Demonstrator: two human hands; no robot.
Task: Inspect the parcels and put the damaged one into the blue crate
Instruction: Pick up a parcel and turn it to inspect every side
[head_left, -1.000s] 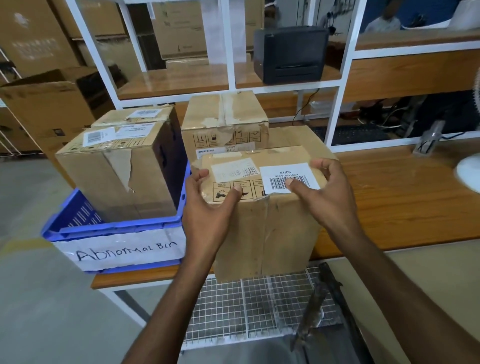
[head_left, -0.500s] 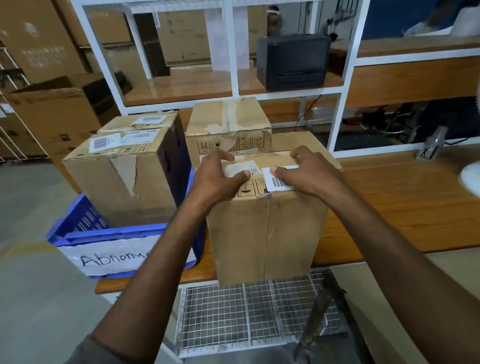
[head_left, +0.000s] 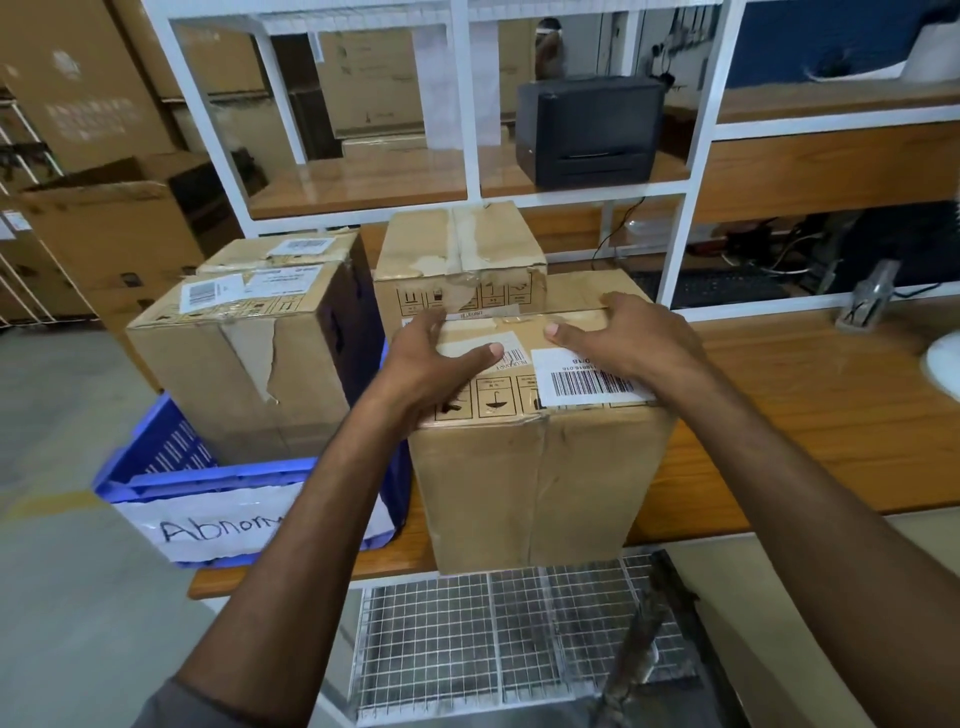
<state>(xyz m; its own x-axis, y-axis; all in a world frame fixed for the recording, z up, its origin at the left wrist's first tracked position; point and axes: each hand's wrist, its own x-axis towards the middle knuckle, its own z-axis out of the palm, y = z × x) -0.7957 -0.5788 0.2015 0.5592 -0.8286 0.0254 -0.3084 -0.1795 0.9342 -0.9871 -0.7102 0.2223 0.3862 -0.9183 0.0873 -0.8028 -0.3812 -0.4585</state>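
Head view: left hand (head_left: 431, 364), right hand (head_left: 628, 343) grip front parcel (head_left: 535, 478) top edges; blue crate (head_left: 208, 478) just beside, leftward.

The left hand (head_left: 431, 358) and right hand (head_left: 631, 338) are bare, like both arms. 1 grey sleeve (head_left: 174, 701) edge shows left of the wire rack (head_left: 493, 639).

Open bench (head_left: 810, 415) right of front parcel (head_left: 535, 483); 2 parcels (head_left: 234, 374) in blue crate (head_left: 208, 474), shelf frame (head_left: 675, 244) behind.
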